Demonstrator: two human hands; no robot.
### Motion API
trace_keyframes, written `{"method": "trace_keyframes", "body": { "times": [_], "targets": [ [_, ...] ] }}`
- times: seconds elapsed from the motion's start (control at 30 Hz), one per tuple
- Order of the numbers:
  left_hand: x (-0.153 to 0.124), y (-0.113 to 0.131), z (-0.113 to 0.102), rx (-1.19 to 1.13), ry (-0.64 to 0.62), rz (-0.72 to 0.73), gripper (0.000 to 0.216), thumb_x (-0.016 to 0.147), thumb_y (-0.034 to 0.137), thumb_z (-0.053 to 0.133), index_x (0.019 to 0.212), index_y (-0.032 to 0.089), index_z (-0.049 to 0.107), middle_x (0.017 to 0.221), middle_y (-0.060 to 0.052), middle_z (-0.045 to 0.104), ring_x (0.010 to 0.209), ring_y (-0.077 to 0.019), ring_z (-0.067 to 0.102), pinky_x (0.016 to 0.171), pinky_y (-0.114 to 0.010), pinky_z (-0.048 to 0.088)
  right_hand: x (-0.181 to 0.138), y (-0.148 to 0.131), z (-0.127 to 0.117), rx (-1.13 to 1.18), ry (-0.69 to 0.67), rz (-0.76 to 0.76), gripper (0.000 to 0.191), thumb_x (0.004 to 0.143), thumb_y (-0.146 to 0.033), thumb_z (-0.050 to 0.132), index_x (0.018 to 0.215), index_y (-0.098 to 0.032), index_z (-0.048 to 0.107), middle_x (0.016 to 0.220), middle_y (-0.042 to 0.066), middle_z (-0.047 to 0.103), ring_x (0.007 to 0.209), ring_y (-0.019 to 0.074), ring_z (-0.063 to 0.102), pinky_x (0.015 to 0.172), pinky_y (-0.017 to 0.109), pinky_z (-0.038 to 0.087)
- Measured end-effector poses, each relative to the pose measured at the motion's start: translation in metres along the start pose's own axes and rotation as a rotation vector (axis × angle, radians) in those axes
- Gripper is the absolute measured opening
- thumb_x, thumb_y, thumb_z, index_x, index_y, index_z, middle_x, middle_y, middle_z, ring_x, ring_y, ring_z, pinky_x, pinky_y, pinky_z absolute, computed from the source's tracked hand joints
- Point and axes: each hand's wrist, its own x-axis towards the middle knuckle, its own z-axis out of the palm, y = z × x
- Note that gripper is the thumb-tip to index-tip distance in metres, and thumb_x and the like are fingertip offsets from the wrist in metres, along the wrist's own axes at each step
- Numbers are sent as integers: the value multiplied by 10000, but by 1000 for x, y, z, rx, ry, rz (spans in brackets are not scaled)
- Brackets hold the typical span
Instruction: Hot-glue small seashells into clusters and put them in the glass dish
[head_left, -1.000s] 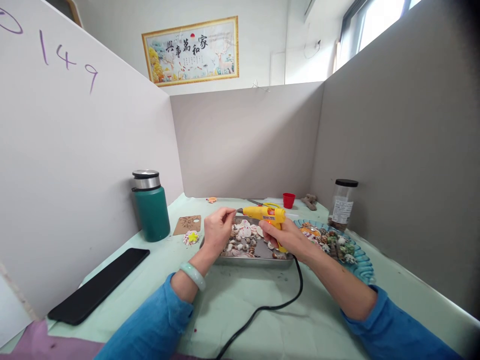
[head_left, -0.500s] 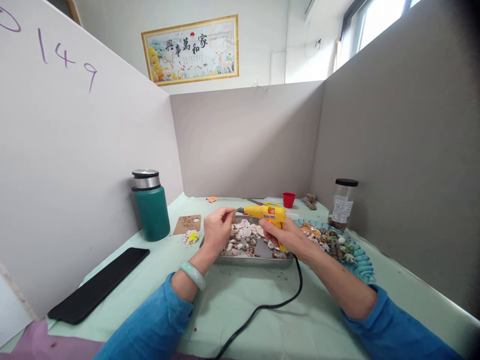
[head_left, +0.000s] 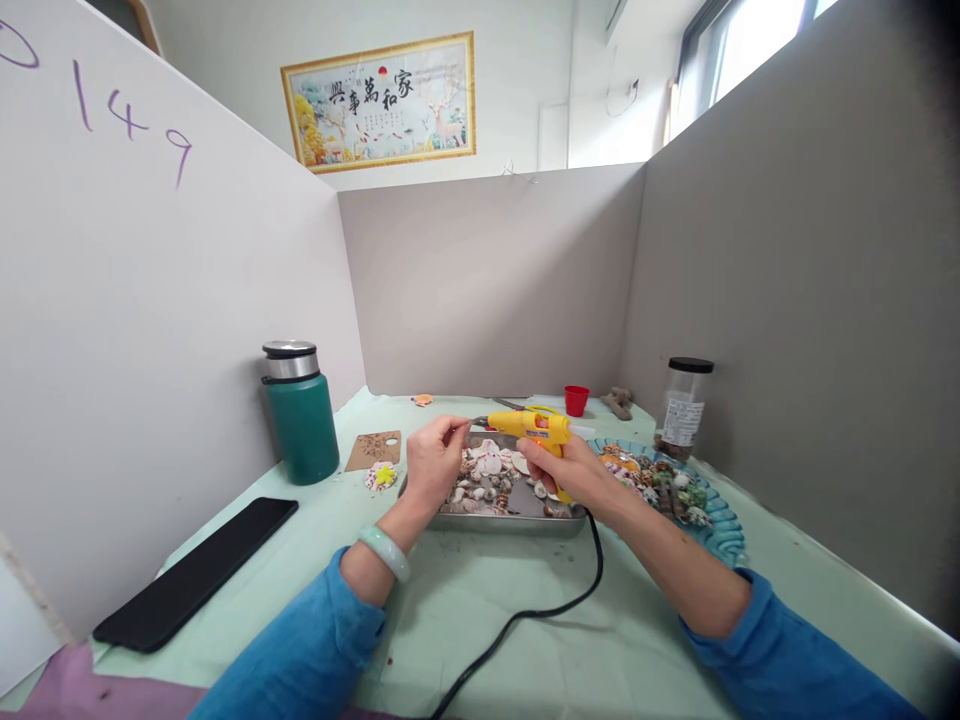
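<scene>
My right hand is wrapped round the handle of a yellow hot glue gun, whose nozzle points left. The clear end of a glue stick sticks out at the gun's back. My left hand is pinched at the nozzle tip; whatever its fingers hold is too small to make out. Both hands are above a metal tray of seashells. From the gun's handle a black cord runs down to the front edge.
To the left stand a green bottle, a black phone-like slab, a brown card and a shell piece with a yellow star. On the right are a blue plate of shells and a lidded jar. A red cup sits behind.
Both hands and the glue gun keep nearly the same position. The whole view has shifted very slightly.
</scene>
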Motion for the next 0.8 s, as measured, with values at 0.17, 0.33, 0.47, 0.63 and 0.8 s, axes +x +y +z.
{"method": "trace_keyframes", "body": {
  "times": [0.17,0.33,0.47,0.63,0.8],
  "targets": [
    [1,1,0,10,1,8,159,814,277,532,800,198,669,686,-4,669,584,-122,594,599,-226,448,0,1,0,11,3,-11,421,757,-574,535,628,-174,506,535,-22,488,414,76,411,404,217,328],
    [0,1,0,18,-7,12,162,818,284,530,801,196,665,691,-4,667,594,-122,599,596,-223,444,0,-1,0,12,-8,-10,424,758,-571,535,614,-174,500,542,-22,493,415,73,420,408,214,332],
    [0,1,0,19,-8,8,167,820,287,526,800,195,665,695,-7,667,598,-123,598,598,-224,444,0,-1,0,8,5,-2,414,761,-563,537,612,-178,499,536,-22,493,412,75,416,401,216,327],
    [0,3,-1,24,-9,8,165,819,276,524,796,189,662,676,-2,654,588,-117,585,599,-220,434,0,2,0,-14,8,-1,437,754,-584,535,610,-172,508,540,-16,501,409,73,418,403,219,340],
    [0,4,-1,30,-9,16,168,819,264,520,791,185,665,633,5,636,570,-112,567,594,-215,421,0,1,0,2,9,0,439,757,-583,533,608,-171,499,530,-22,492,412,73,423,400,212,339]
  ]
}}
